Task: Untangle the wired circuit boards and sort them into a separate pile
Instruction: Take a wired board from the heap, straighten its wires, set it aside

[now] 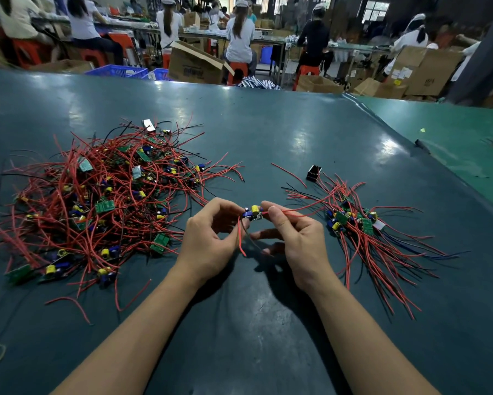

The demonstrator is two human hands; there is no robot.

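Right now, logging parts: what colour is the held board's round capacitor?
Yellow capacitor, head view.

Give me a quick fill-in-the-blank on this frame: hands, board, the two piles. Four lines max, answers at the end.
1. The circuit board is held between the left hand and the ____ hand.
2. The larger tangled pile lies on the person's ____ side.
3. The right hand pinches a wire of ____ colour.
4. The small black box sits just beyond the ____ pile.

Missing words: right; left; red; smaller
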